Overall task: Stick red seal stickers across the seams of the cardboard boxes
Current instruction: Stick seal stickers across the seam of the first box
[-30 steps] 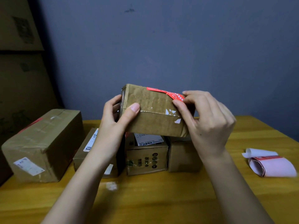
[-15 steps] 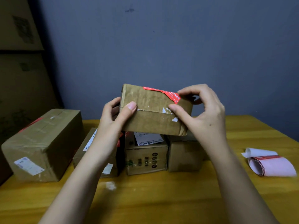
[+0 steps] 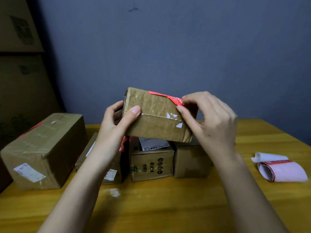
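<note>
While both hands keep it raised above the table [image 3: 168, 207], the box [image 3: 156, 118] sits tilted in mid-air over a row of other boxes, its taped seam facing the camera. The left hand [image 3: 116, 125] grips the box's left end: its thumb lies flat across the front face just above the seam, and the other fingers curl round the hidden side. The right hand [image 3: 210, 121] is at the box's upper right corner, its thumb and forefinger bent toward each other and closing on the end of the red sticker [image 3: 170, 98]; the thumb tip touches the cardboard just below the sticker, the forefinger tip rests on its right end. The remaining right fingers are loosely curled behind the box edge and slightly blurred, so I cannot tell how firmly they press. The sticker runs along the top edge and folds down over the corner onto the front face.

On the table a large box [image 3: 43, 148] lies at the left, a flat box [image 3: 101, 158] sits partly hidden behind the left forearm, a printed box [image 3: 151, 165] stands under the held one, and a plain box [image 3: 190, 162] is just beside it. A sticker roll [image 3: 282, 170] lies well apart at the right
</note>
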A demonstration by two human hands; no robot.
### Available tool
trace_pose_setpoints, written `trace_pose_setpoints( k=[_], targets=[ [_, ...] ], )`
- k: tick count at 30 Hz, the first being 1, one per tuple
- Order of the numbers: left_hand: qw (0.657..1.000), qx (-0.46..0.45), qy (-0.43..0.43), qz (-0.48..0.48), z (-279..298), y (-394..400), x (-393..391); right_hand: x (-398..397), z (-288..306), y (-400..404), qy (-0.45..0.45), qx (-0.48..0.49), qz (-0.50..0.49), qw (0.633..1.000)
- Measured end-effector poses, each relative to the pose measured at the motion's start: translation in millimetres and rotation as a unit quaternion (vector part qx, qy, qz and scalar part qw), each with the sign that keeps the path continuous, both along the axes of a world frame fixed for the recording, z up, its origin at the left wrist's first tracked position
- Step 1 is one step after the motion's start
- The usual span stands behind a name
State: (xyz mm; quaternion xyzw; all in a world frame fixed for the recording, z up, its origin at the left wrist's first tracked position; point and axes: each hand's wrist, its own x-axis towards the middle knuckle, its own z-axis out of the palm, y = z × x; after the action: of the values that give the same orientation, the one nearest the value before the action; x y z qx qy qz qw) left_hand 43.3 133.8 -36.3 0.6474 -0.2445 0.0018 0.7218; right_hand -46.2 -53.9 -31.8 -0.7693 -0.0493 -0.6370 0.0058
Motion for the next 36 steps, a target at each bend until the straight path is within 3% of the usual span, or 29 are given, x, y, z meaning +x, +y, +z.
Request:
trace_pose_setpoints(
  k=[4, 11, 24, 29, 36],
  targets=[
    [1.000, 0.005, 0.009, -0.003, 0.2, 1.1, 1.2, 1.0, -0.9, 1.2, -0.032, -0.050, -0.041, 0.997],
    [1.000, 0.013, 0.015, -0.014, 2.1, 1.5, -2.9, 5.1, -4.3, 7.7, -0.074, -0.054, -0.069, 0.993],
    [0.999, 0.053, -0.009, 0.002, 2.3, 9.7, 6.2, -1.3, 2.5, 0.7, 0.066, -0.050, -0.020, 0.996],
    [0.998, 0.066, -0.010, 0.000, 2.5, 13.1, 8.0, -7.1, 10.2, -6.2, 0.161, 0.049, 0.091, 0.982],
    [0.997, 0.072, 0.010, -0.025, 3.3, 10.7, 5.7, -7.9, 13.0, -13.4, 0.204, 0.195, 0.230, 0.931]
  ],
)
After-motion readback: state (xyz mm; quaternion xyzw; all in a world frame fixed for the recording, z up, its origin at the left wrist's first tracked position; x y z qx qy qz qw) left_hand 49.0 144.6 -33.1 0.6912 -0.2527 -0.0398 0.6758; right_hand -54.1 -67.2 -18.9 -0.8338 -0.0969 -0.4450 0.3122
